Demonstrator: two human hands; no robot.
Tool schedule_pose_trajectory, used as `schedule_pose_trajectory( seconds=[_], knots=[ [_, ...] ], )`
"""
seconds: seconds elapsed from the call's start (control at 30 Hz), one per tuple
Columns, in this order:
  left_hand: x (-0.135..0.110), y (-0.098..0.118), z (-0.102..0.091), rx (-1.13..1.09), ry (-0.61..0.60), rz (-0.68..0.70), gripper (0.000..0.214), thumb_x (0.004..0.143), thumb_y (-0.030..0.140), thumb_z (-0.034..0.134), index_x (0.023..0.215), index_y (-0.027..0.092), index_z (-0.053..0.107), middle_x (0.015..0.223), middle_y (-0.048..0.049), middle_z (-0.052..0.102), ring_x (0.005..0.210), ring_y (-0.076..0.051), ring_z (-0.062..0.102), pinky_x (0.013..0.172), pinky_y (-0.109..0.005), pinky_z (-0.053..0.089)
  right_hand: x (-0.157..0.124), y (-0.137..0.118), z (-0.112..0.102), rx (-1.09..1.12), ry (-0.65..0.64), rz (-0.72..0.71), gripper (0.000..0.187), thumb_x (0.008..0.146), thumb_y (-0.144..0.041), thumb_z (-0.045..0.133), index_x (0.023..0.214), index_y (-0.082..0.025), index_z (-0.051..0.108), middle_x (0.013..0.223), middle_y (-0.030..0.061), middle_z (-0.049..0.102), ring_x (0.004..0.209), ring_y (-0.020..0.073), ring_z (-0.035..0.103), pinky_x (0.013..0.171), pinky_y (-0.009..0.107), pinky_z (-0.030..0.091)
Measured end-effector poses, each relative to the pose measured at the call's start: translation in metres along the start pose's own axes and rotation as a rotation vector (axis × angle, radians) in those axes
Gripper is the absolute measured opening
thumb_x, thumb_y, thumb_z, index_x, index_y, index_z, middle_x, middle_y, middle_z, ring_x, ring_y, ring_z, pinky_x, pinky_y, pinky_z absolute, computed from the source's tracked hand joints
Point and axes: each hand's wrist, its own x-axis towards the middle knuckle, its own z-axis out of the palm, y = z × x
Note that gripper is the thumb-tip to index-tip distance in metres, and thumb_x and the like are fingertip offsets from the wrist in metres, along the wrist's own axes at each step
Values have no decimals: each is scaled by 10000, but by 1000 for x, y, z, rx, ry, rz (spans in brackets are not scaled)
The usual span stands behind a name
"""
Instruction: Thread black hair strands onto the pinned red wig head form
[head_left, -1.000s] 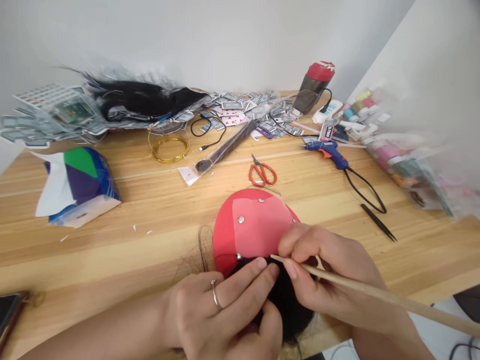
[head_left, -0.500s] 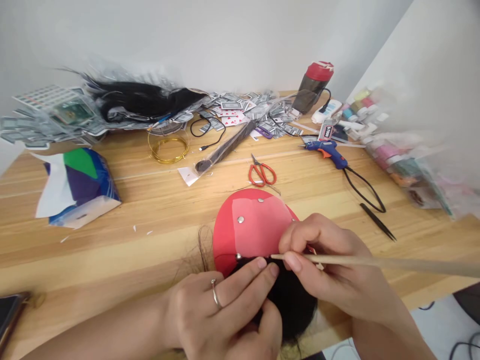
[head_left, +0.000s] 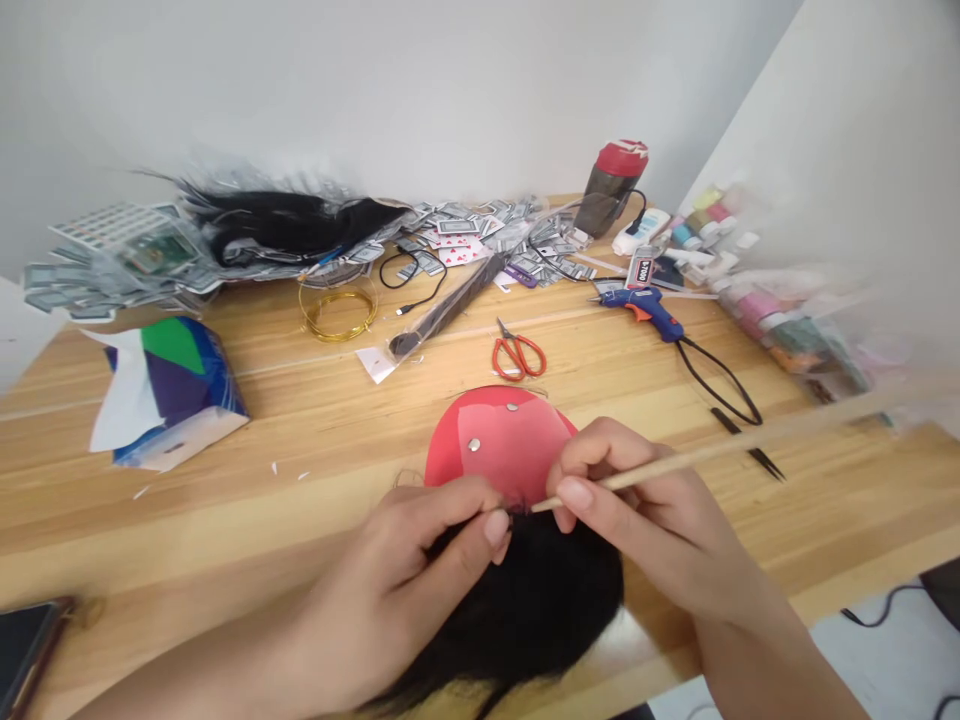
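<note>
Hands meet at the near edge of the tabletop [head_left: 315, 420], over a red dome [head_left: 499, 440] studded with small metal pins. Black hair [head_left: 540, 600] spreads from the dome's near rim toward the viewer and partly hangs past the tabletop's edge.

The left hand [head_left: 409, 585] lies on the hair. Its fingers [head_left: 495, 527] are closed together, thumb against forefinger, pinching hair right at the rim of the dome. The right hand [head_left: 652, 525] is just to the right. Its fingers [head_left: 577, 495] are pinched tight on a thin wooden stick [head_left: 712, 452], gripping it close to the tip. That tip touches the hairline beside the left fingertips, and the shaft slants away to the far right, blurred at its end.

Farther back, red scissors [head_left: 517, 355] lie just beyond the dome, with a blue glue gun [head_left: 646, 306] to their right and a gold wire coil [head_left: 337, 338] to their left. A tissue pack [head_left: 176, 385] sits at the left, and a phone [head_left: 26, 640] shows at the near left corner.
</note>
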Motion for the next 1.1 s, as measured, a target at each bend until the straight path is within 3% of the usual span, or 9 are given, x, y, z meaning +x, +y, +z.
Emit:
schedule_pose_trajectory(
  seconds=[0.17,0.4,0.73,0.93,1.1],
  knots=[
    [5,10,1,175,-60,-39,308,999,245,390,706,204,476,603,74,410,554,-84,409,562,-199,334,2,0,3,70,45,43,270,1014,-282,546,762,-191,580,661,-29,568,544,90,500,484,219,344],
    [12,27,4,503,-104,-88,301,965,226,346,728,220,531,564,49,456,490,-123,349,519,-246,268,2,2,5,159,45,77,273,1011,-311,556,768,-188,573,644,-46,544,519,74,455,466,207,315],
    [18,42,6,916,-155,-91,324,938,194,324,804,231,617,588,-25,658,504,-238,632,497,-292,228,4,4,6,213,28,74,255,998,-318,559,778,-189,558,643,-37,545,529,90,475,476,206,340],
    [23,55,10,1106,-205,-84,232,878,158,419,774,213,619,570,-59,684,453,-284,649,430,-287,259,6,4,6,269,18,91,272,996,-359,566,780,-194,550,632,-38,517,537,104,478,484,214,345],
    [25,55,7,1108,-192,-76,231,871,160,436,771,211,638,562,-53,673,462,-258,646,440,-283,302,7,5,5,303,15,99,275,998,-353,568,774,-195,542,614,-54,492,518,96,454,477,213,321]
  ],
)
